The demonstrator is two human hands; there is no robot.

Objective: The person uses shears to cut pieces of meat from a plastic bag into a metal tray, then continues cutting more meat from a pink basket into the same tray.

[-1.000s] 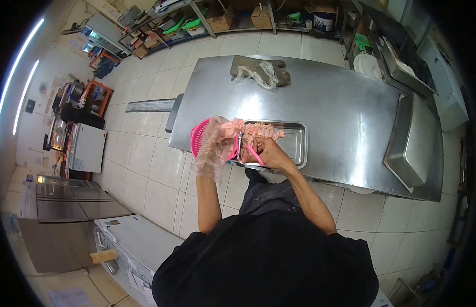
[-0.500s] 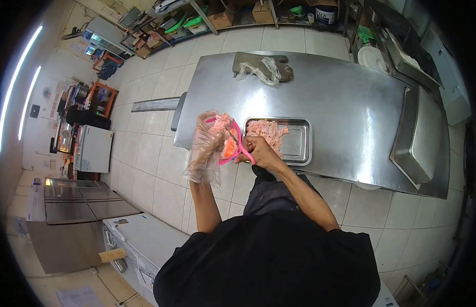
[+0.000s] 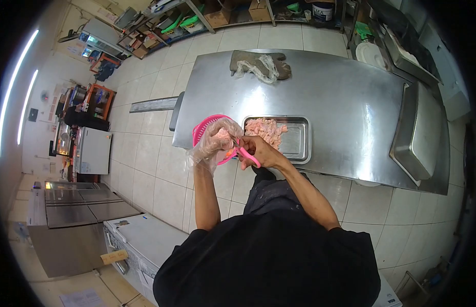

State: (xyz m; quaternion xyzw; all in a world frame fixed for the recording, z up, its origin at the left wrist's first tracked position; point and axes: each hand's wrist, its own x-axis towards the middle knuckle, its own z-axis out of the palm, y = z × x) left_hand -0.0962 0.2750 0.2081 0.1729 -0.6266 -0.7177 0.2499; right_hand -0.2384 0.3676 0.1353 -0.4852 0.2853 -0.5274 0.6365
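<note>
My left hand (image 3: 213, 141), covered by a clear plastic glove, is closed on a piece of raw pale-pink meat (image 3: 224, 134). Below it, a pink perforated basket (image 3: 200, 129) shows its rim at the near left corner of the steel table. My bare right hand (image 3: 263, 152) grips pink-handled scissors (image 3: 249, 157), their blades pointing up and left at the meat. Some orange-pink contents of the basket peek out under the scissors. Right beside my right hand sits a rectangular metal tray (image 3: 299, 139), its left half filled with small pieces of raw meat (image 3: 266, 131).
A grey-brown mitt (image 3: 245, 60) with crumpled clear plastic (image 3: 266, 70) on it lies at the table's far edge. A large metal pan (image 3: 421, 138) rests on its side at the right end of the steel table (image 3: 350, 112). White freezers and shelving line the room.
My gloved left hand has turned and lifted over the basket, gathering the meat in its fingers. The scissors have tilted, bringing their blades up to that piece.
</note>
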